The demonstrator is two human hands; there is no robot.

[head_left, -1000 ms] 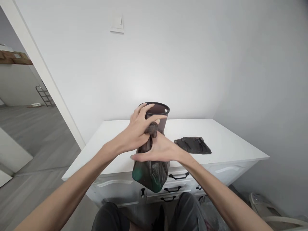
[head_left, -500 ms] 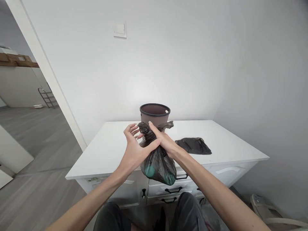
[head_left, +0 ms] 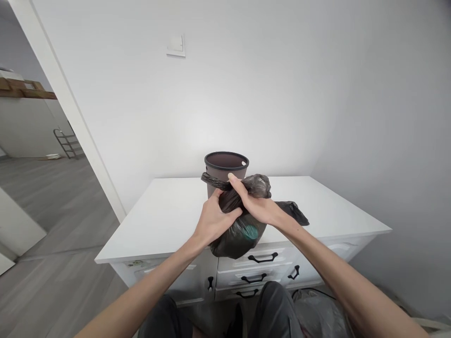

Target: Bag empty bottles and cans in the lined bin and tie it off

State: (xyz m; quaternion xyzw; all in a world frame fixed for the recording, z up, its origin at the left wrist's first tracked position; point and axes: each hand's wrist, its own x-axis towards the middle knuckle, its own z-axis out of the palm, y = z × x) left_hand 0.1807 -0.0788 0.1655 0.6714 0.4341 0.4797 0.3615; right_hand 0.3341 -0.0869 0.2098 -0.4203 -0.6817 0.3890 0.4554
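A filled black plastic bag point(head_left: 237, 241) hangs between my hands above the front edge of the white cabinet, a green item showing through its thin film. My left hand point(head_left: 214, 217) is closed around the left side of its gathered neck. On the right side of the neck, my right hand point(head_left: 255, 202) grips with its thumb pointing up. One twisted end of the bag sticks out to the left over my fingers, and a puffed end bulges out at the right. Behind the bag stands a brown trash can point(head_left: 225, 171) with a dark rim, partly covered by my hands.
A flat black plastic bag point(head_left: 294, 212) lies on the white cabinet top point(head_left: 169, 216), partly behind my right forearm. Black-handled drawers point(head_left: 253, 278) are below. A translucent bag point(head_left: 319, 310) rests on the floor at the right, near my knee.
My left hand has moved right and closed onto the bag's neck. The right hand has shifted slightly right. The bag's body has risen a little, and its ends now spread apart.
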